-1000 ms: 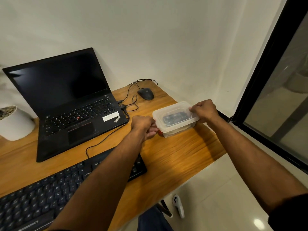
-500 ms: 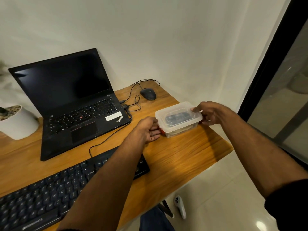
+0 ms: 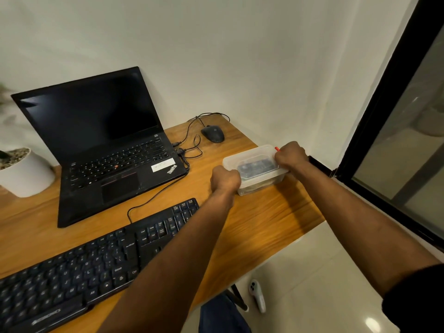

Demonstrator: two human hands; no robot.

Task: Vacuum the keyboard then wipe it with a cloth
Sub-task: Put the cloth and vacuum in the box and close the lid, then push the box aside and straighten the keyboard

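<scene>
A clear plastic box [image 3: 249, 156] with a lid and red clasps stands near the right end of the wooden desk [image 3: 264, 222]. A dark object shows through its lid. My left hand [image 3: 225, 178] grips the box's near left end with curled fingers. At the far right end my right hand [image 3: 291, 155] curls over the lid edge, beside a red clasp tip. The black keyboard [image 3: 91, 265] lies along the desk's front left, partly under my left forearm. No vacuum or cloth is visible outside the box.
An open black laptop [image 3: 101, 145] sits behind the keyboard, its cable trailing to a black mouse [image 3: 213, 133] at the back. A white plant pot [image 3: 21, 171] stands far left. The desk ends right of the box; a black-framed glass door [image 3: 384, 116] is beyond. A white controller [image 3: 257, 294] lies on the floor.
My right hand has gone from loosely touching the box's right end to curling tightly over the lid edge. My left hand has closed on the left end.
</scene>
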